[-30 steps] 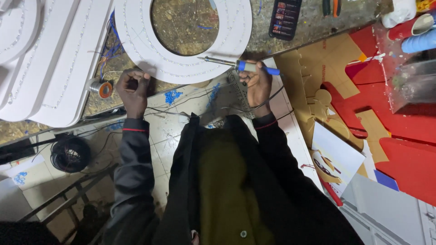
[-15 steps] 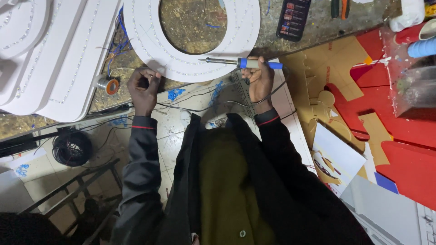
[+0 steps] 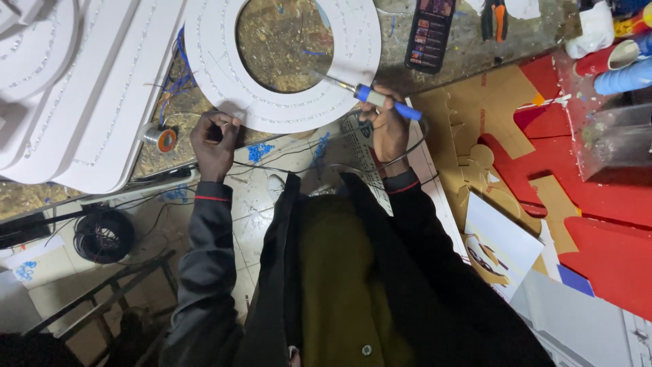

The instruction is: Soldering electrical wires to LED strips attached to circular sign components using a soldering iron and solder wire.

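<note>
Left hand (image 3: 214, 139) closed, fingers pinching thin wire at near edge of white ring (image 3: 285, 102). Right hand (image 3: 387, 126) wrapped around blue-handled soldering iron (image 3: 370, 96), metal tip resting on ring's near-right band. Ring lies flat on worn workbench (image 3: 285, 41), dotted rows along its face. Solder spool (image 3: 161, 138) just left of left hand. Farther: large white shaped panels (image 3: 81, 88) to left, dark phone (image 3: 429, 30) beyond ring.

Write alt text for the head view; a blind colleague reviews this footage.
Seen from above, a person's right hand holds a blue-handled soldering iron to a white ring-shaped panel on a cluttered workbench, while the left hand rests at the ring's lower edge beside a small solder spool.
</note>
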